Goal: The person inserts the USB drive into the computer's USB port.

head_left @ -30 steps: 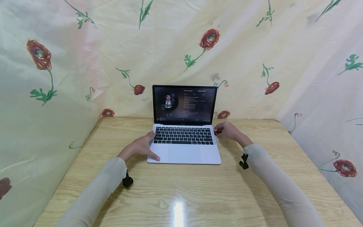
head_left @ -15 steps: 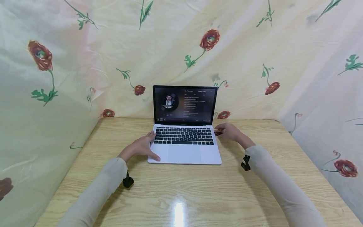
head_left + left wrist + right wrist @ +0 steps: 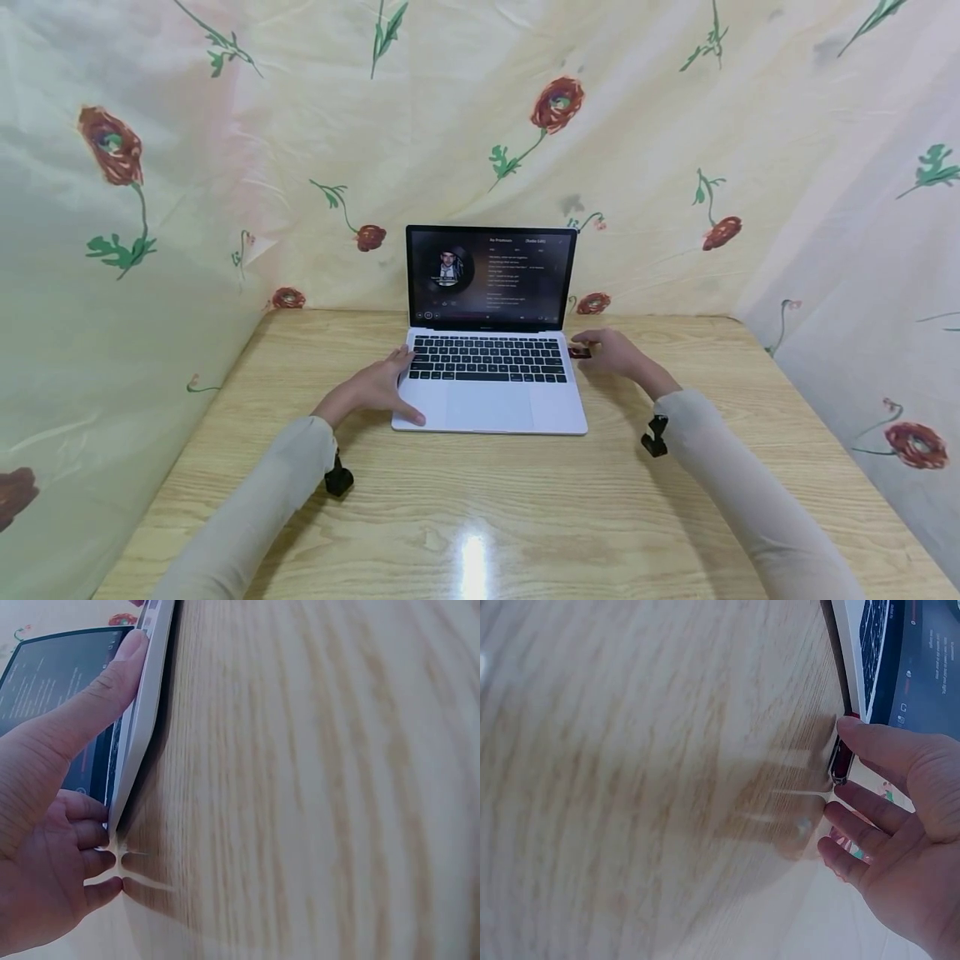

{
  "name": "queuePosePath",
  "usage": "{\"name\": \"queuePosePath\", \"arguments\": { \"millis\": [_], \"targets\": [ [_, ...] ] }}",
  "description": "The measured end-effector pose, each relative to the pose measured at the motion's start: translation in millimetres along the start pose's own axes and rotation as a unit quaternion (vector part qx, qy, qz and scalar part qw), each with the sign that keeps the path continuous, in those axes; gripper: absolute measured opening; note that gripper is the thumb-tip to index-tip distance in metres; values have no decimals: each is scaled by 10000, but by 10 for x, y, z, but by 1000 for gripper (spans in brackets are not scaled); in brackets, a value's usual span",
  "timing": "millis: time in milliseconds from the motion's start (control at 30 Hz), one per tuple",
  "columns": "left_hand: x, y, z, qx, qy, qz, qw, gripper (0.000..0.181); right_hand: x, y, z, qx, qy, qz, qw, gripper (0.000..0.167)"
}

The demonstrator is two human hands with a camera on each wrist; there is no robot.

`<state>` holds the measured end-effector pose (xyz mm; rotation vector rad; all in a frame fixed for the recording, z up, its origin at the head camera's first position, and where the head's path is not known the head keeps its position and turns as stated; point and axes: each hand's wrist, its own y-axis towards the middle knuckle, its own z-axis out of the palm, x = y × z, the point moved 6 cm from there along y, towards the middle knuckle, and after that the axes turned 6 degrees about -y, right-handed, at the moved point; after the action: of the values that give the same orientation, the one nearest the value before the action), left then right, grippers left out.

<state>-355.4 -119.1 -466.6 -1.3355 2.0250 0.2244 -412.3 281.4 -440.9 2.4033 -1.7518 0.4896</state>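
Observation:
In the middle of the table, an open silver laptop (image 3: 489,407) faces me, with a music player on its screen. My left hand (image 3: 372,386) rests on its left edge. The thumb presses the front corner of the palm rest, the index finger touches beside the keyboard, and the other fingertips lie at the table in the left wrist view. At the laptop's right side my right hand (image 3: 613,352) pinches a dark red USB stick (image 3: 843,760) with thumb and fingers. The stick meets the laptop's edge; whether its plug sits in a port I cannot tell.
Light wooden table (image 3: 480,483) lies around the laptop, with a bright reflection at the front. A pale cloth (image 3: 420,117) printed with red flowers hangs behind and on both sides. Black camera mounts (image 3: 339,478) are strapped to both wrists.
My right hand has shifted slightly right and toward me, away from the laptop's edge, and more of the red stick shows. The left hand and laptop hold nearly still.

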Motion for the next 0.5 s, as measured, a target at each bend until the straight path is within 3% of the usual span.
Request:
{"name": "queuePosePath", "arguments": {
  "millis": [500],
  "targets": [
    [-6,-29,-9,106,33,-39,9999,134,-25,-45,9,-101,188,8,9998,50]
  ]
}}
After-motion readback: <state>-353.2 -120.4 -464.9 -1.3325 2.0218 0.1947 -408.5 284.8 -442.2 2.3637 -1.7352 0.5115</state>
